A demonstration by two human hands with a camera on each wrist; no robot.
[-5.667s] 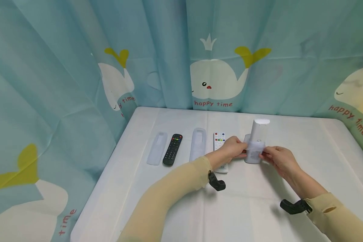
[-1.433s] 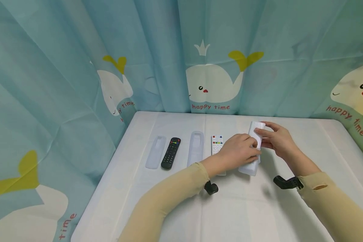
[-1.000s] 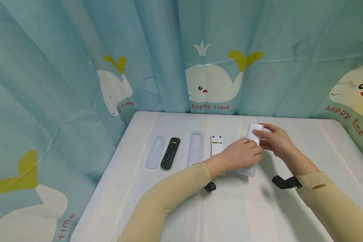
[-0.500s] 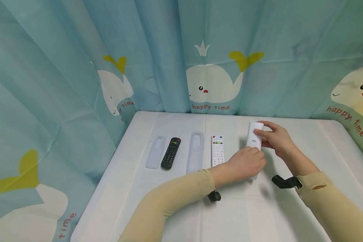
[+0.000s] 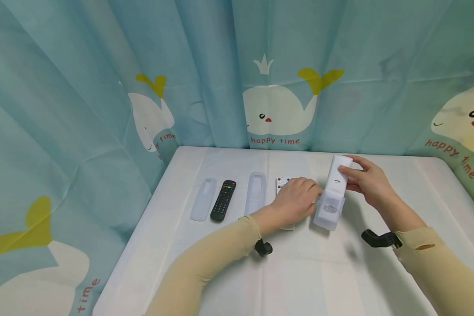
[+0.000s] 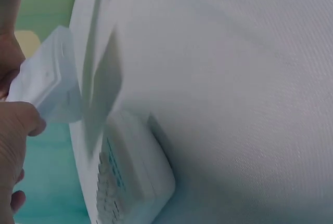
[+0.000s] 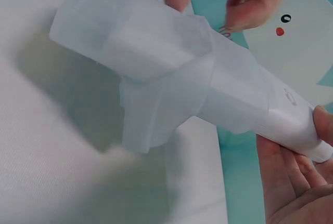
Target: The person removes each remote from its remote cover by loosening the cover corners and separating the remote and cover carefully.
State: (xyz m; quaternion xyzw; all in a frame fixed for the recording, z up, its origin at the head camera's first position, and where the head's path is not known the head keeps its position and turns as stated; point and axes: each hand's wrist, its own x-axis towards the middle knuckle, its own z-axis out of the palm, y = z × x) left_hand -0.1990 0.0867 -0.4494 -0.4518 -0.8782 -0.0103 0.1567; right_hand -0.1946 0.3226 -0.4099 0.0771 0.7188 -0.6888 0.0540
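Observation:
A white remote control (image 5: pixel 338 175) stands tilted up, back side showing, with its lower part inside a translucent sleeve (image 5: pixel 328 215). My right hand (image 5: pixel 369 181) grips the remote's bare upper end, thumb on its back face. In the right wrist view the sleeve (image 7: pixel 151 37) covers a good length of the remote, and a loose flap hangs from it. My left hand (image 5: pixel 294 199) is just left of the sleeve, fingers loosely bent, holding nothing. Fingertips are right by the sleeve's edge in the left wrist view.
Under my left hand lies another white remote (image 5: pixel 282 182), partly hidden, buttons up. Farther left on the white table (image 5: pixel 237 281) are a flat translucent sleeve (image 5: pixel 256 193), a black remote (image 5: pixel 223 201) and a second flat sleeve (image 5: pixel 203 199). A blue curtain (image 5: pixel 213 87) hangs behind.
Earlier both hands were at the sleeve; my right hand then moved up to the remote's top. Just now my left hand has let go and moved left, uncovering the sleeve.

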